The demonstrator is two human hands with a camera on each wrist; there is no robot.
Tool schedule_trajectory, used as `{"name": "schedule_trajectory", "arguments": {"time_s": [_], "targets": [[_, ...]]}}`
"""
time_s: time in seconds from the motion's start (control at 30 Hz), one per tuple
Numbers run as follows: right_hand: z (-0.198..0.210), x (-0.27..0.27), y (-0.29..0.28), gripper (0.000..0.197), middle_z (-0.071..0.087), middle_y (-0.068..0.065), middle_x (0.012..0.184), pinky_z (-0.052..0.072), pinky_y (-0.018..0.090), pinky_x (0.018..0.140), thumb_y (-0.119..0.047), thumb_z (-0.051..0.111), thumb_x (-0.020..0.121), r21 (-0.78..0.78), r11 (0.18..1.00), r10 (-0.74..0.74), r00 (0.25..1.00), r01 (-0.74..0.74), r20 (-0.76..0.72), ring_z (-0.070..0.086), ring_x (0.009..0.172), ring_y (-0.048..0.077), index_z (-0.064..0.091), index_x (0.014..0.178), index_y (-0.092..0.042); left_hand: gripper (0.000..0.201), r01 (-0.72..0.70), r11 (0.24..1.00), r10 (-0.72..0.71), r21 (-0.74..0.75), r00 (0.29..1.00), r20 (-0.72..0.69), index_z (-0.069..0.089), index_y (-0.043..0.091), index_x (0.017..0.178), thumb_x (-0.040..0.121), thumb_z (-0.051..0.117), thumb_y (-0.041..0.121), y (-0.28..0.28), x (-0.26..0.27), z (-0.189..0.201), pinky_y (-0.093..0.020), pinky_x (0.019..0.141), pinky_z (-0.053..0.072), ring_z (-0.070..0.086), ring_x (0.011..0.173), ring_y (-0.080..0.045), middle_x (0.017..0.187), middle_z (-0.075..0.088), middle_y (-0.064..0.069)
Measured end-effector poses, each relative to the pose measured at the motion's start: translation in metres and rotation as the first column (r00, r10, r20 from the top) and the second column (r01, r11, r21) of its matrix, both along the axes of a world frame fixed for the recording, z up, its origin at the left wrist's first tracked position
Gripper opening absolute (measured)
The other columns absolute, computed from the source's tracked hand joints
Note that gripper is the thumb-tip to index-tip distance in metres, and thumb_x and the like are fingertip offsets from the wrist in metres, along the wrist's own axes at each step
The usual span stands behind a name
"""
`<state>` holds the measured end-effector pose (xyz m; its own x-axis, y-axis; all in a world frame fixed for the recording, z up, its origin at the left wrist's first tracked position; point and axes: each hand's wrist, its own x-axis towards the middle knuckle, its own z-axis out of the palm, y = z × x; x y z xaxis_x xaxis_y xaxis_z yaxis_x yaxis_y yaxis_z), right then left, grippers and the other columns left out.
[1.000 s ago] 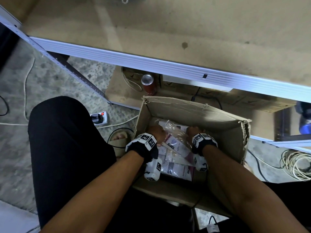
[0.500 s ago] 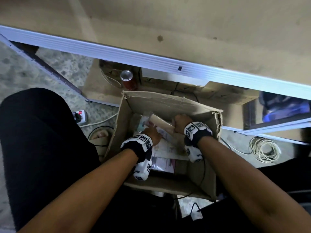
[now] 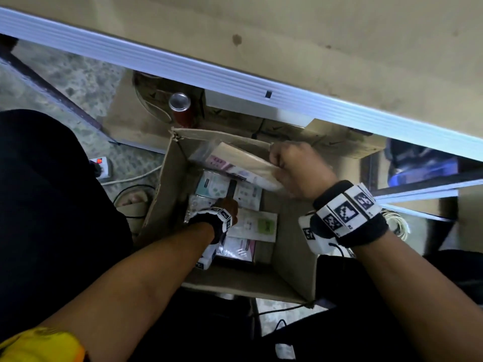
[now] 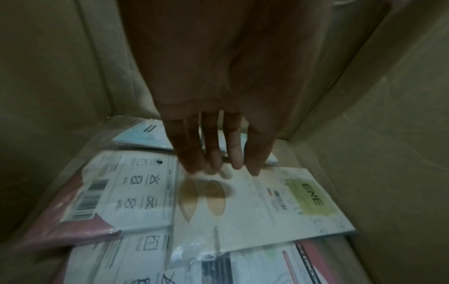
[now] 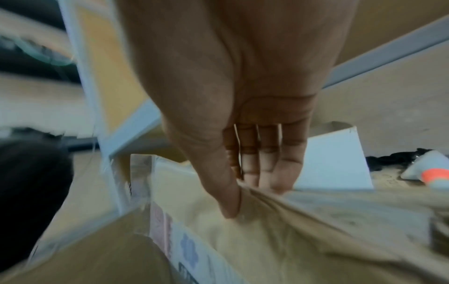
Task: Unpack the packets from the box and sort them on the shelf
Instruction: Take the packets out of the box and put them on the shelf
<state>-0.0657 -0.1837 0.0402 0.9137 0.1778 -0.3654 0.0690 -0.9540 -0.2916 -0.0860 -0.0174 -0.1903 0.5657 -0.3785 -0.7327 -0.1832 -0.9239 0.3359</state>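
An open cardboard box (image 3: 292, 259) stands on the floor below a shelf (image 3: 313, 43). Several clear-wrapped packets (image 3: 251, 226) lie flat inside it. My right hand (image 3: 295, 171) pinches one beige packet (image 3: 243, 163) by its edge and holds it above the box's far side. In the right wrist view the thumb and fingers (image 5: 252, 173) clamp that packet (image 5: 291, 230). My left hand (image 3: 230, 205) is down in the box. Its straight fingers (image 4: 216, 153) touch a white packet with a green label (image 4: 267, 207).
The shelf's pale metal front rail (image 3: 235, 79) runs diagonally just above the box. A red can (image 3: 181, 108) stands on the lower board behind the box. A power strip (image 3: 100, 165) and cables lie on the floor at left, a cable coil (image 3: 397, 226) at right.
My right hand has lifted the beige packet up and out toward the box's far rim. My left hand let go of it and went down onto the packets at the bottom.
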Motion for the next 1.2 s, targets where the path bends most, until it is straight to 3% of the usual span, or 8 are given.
{"name": "schedule_trajectory", "arguments": {"time_s": [0.17, 0.3, 0.43, 0.5, 0.73, 0.97, 1.07, 1.2], "targets": [[0.005, 0.013, -0.006, 0.014, 0.061, -0.002, 0.088, 0.050, 0.033, 0.070, -0.014, 0.068, 0.081, 0.110, 0.993, -0.040, 0.998, 0.035, 0.046, 0.057, 0.081, 0.022, 0.056, 0.084, -0.020, 0.032, -0.028, 0.999, 0.033, -0.040, 0.990, 0.141, 0.059, 0.007, 0.123, 0.092, 0.053, 0.009, -0.011, 0.013, -0.012, -0.045, 0.104, 0.042, 0.043, 0.127, -0.038, 0.139, 0.047, -0.019], [0.005, 0.018, -0.016, 0.012, 0.061, -0.002, 0.085, 0.053, 0.036, 0.073, -0.015, 0.069, 0.083, 0.135, 0.988, -0.082, 0.997, 0.079, 0.013, 0.059, 0.080, 0.021, 0.058, 0.086, -0.019, 0.046, -0.060, 0.998, 0.062, -0.014, 0.963, 0.261, 0.049, 0.006, 0.137, 0.092, 0.052, 0.007, -0.020, 0.033, -0.012, -0.047, 0.107, 0.039, 0.036, 0.135, -0.037, 0.149, 0.037, -0.016], [0.004, 0.020, -0.018, 0.012, 0.061, -0.003, 0.080, 0.055, 0.040, 0.072, -0.014, 0.071, 0.085, 0.171, 0.981, -0.096, 0.995, 0.094, 0.002, 0.059, 0.076, 0.019, 0.059, 0.084, -0.018, 0.066, -0.004, 0.995, -0.009, 0.099, 0.991, 0.137, 0.017, 0.007, 0.154, 0.096, 0.047, 0.011, -0.016, 0.038, -0.019, -0.051, 0.119, 0.020, 0.019, 0.146, -0.038, 0.159, 0.020, -0.017], [0.004, 0.021, -0.017, 0.012, 0.061, -0.004, 0.080, 0.055, 0.040, 0.073, -0.015, 0.072, 0.085, 0.173, 0.980, -0.097, 0.995, 0.096, -0.007, 0.059, 0.076, 0.018, 0.059, 0.084, -0.018, 0.067, 0.021, 0.993, -0.030, 0.115, 0.997, 0.077, 0.010, 0.006, 0.155, 0.097, 0.044, 0.012, -0.013, 0.030, -0.023, -0.053, 0.116, 0.025, 0.024, 0.143, -0.042, 0.156, 0.024, -0.020], [0.002, 0.021, -0.016, 0.015, 0.059, -0.008, 0.077, 0.055, 0.041, 0.074, -0.016, 0.073, 0.083, 0.174, 0.980, -0.088, 0.996, 0.092, -0.028, 0.058, 0.074, 0.016, 0.059, 0.082, -0.020, 0.058, 0.129, 0.991, -0.134, 0.041, 0.979, 0.152, 0.030, 0.005, 0.147, 0.092, 0.047, 0.010, -0.026, -0.013, -0.022, -0.052, 0.100, 0.042, 0.048, 0.126, -0.041, 0.136, 0.050, -0.020], [0.005, 0.017, -0.019, 0.013, 0.061, -0.004, 0.079, 0.054, 0.041, 0.074, -0.015, 0.073, 0.082, 0.191, 0.975, -0.110, 0.994, 0.112, -0.018, 0.059, 0.076, 0.019, 0.060, 0.084, -0.017, 0.042, 0.174, 0.984, -0.179, 0.043, 0.969, 0.168, 0.055, 0.011, 0.133, 0.091, 0.050, 0.009, -0.041, -0.025, -0.015, -0.048, 0.095, 0.048, 0.054, 0.121, -0.039, 0.131, 0.056, -0.017], [0.009, 0.016, -0.022, 0.013, 0.060, -0.005, 0.079, 0.054, 0.039, 0.073, -0.014, 0.072, 0.082, 0.200, 0.972, -0.125, 0.992, 0.125, -0.012, 0.058, 0.076, 0.019, 0.059, 0.084, -0.016, 0.043, 0.139, 0.987, -0.157, 0.084, 0.948, 0.278, 0.056, 0.008, 0.133, 0.091, 0.051, 0.004, -0.037, -0.008, -0.013, -0.047, 0.094, 0.049, 0.048, 0.125, -0.039, 0.133, 0.052, -0.019], [0.012, 0.014, -0.025, 0.014, 0.060, -0.005, 0.079, 0.054, 0.036, 0.072, -0.014, 0.072, 0.083, 0.206, 0.969, -0.137, 0.990, 0.137, -0.014, 0.058, 0.076, 0.018, 0.059, 0.084, -0.017, 0.042, 0.126, 0.980, -0.162, 0.156, 0.955, 0.247, 0.058, 0.011, 0.130, 0.089, 0.058, 0.005, -0.027, 0.005, -0.015, -0.045, 0.095, 0.049, 0.051, 0.124, -0.035, 0.131, 0.056, -0.014]]}}
